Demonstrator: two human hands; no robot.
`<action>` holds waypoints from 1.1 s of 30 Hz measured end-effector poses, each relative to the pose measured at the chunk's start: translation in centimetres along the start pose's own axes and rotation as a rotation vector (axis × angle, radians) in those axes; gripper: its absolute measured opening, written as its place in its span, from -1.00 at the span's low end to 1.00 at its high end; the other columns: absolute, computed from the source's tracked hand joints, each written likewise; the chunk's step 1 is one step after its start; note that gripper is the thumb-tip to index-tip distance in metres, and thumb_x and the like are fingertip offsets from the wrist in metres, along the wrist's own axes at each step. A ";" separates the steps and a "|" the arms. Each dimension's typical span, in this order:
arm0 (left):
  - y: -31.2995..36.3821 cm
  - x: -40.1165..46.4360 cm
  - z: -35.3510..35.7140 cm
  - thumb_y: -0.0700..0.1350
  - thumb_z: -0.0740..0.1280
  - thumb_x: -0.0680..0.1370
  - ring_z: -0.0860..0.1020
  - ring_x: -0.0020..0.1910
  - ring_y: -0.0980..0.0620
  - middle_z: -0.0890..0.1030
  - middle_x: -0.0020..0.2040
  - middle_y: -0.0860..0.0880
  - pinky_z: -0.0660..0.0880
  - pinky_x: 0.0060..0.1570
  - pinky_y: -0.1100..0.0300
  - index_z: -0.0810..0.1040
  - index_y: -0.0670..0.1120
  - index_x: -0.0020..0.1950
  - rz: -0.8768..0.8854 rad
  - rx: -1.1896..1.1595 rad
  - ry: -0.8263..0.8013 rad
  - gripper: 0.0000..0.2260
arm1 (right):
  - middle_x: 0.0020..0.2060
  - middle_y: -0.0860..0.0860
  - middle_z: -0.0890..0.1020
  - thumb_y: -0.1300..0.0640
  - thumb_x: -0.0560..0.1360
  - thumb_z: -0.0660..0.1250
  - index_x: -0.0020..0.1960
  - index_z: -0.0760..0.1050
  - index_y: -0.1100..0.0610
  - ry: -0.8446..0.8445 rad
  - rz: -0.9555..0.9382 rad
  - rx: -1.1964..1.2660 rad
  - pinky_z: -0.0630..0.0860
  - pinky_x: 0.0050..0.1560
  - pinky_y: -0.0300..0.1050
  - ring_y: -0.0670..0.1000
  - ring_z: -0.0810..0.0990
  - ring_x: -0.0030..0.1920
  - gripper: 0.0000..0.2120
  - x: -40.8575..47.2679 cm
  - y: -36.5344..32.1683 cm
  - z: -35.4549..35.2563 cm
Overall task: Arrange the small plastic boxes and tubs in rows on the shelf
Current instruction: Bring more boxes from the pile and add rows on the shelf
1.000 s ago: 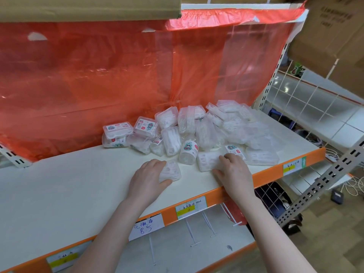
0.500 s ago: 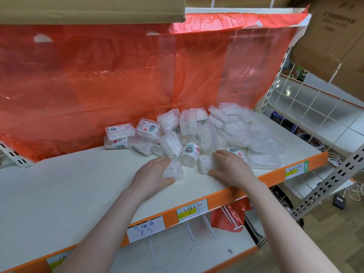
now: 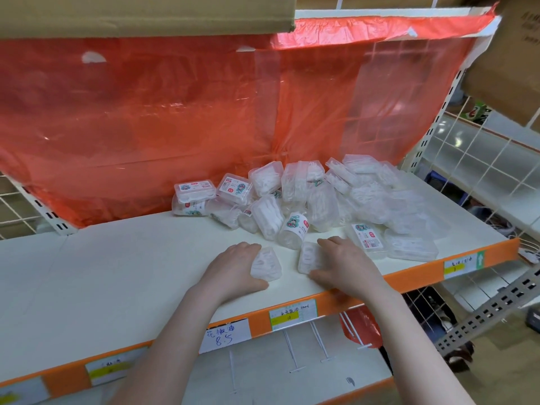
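The white shelf (image 3: 102, 276) has a broad bare stretch on its left half, running from the red plastic sheet (image 3: 146, 118) at the back to the orange front lip (image 3: 260, 323), which carries paper price tags (image 3: 225, 336). Near the front edge the left hand (image 3: 233, 268) curls its grip round a small clear plastic box (image 3: 266, 263), fingers over the far side and thumb at the near side; the box lies flat with its long axis running roughly front to back. Just beside it, with a narrow gap between them, a second clear box (image 3: 309, 257) lies flat, also lengthwise front to back, and the right hand (image 3: 347, 266) holds it, fingers curled over its far end and thumb along its near end. Directly behind the hands a round tub with a cartoon label (image 3: 292, 229) lies tipped on its side, leaning toward them. Behind and to the right a loose pile of clear boxes and tubs (image 3: 336, 194) crowds the shelf's right half back to the sheet, lying at all angles, some flat, some on edge. At the far right a perforated white upright (image 3: 432, 118) and a wire grid panel (image 3: 482, 159) close off the shelf end. A cardboard box (image 3: 146, 13) overhangs from above.
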State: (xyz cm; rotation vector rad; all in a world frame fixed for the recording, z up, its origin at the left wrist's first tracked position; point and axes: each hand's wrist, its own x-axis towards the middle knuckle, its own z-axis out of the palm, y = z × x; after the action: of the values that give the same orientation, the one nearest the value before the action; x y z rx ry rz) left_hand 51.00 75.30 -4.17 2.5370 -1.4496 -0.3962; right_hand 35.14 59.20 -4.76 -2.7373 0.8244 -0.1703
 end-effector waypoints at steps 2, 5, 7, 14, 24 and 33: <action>0.1 -0.2 -0.1 0.11 0.39 0.38 0.38 0.24 0.01 0.44 0.21 0.02 0.38 0.15 0.13 0.35 0.00 0.33 -0.015 -0.008 -0.001 -0.44 | 0.16 0.05 0.49 -0.09 0.38 0.38 0.28 0.39 0.12 0.023 0.001 0.007 0.32 0.14 -0.11 0.07 0.41 0.21 -0.45 0.1 0.0 0.1; -0.3 -0.8 -0.3 0.08 0.40 0.37 0.39 0.22 0.02 0.44 0.20 0.03 0.38 0.16 0.12 0.36 0.01 0.33 -0.033 -0.002 0.014 -0.44 | 0.12 0.04 0.50 -0.08 0.36 0.39 0.25 0.41 0.11 0.034 -0.013 0.002 0.32 0.10 -0.12 0.07 0.42 0.19 -0.48 0.2 0.1 0.2; -0.7 -1.6 -0.5 0.05 0.40 0.37 0.37 0.23 0.03 0.43 0.21 0.04 0.37 0.16 0.13 0.35 0.02 0.34 -0.050 -0.001 0.033 -0.44 | 0.09 0.04 0.50 -0.07 0.35 0.39 0.21 0.43 0.11 0.050 -0.019 0.008 0.32 0.07 -0.11 0.08 0.43 0.16 -0.50 0.1 -0.2 0.1; -2.4 -5.0 -1.7 0.02 0.41 0.37 0.34 0.23 0.04 0.41 0.19 0.04 0.34 0.19 0.15 0.37 0.04 0.32 -0.078 -0.021 0.104 -0.46 | 0.03 0.04 0.51 -0.01 0.31 0.39 0.17 0.45 0.13 0.114 -0.037 0.034 0.34 0.03 -0.10 0.08 0.45 0.13 -0.53 -2.0 -3.3 0.0; -9.5 -14.7 -3.9 0.02 0.43 0.36 0.35 0.28 0.04 0.41 0.24 0.03 0.33 0.18 0.21 0.34 0.01 0.40 -0.179 -0.071 0.219 -0.37 | 0.05 0.04 0.51 0.00 0.36 0.34 0.17 0.44 0.13 0.101 -0.186 -0.006 0.37 0.03 -0.10 0.08 0.45 0.12 -0.58 -4.3 -14.7 2.3; -21.9 -30.9 -5.6 0.07 0.43 0.39 0.39 0.22 -0.02 0.43 0.21 -0.03 0.40 0.16 0.07 0.40 -0.04 0.32 -0.370 -0.068 0.300 -0.45 | 0.05 0.09 0.54 0.03 0.35 0.36 0.17 0.47 0.16 0.120 -0.358 0.050 0.39 0.05 -0.04 0.14 0.49 0.10 -0.57 -9.2 -33.3 8.1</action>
State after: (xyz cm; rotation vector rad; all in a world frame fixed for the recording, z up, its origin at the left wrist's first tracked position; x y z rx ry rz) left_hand 55.62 113.21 -1.23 2.6645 -0.8509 -0.1047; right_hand 46.49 92.81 -2.96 -2.8247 0.3435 -0.4231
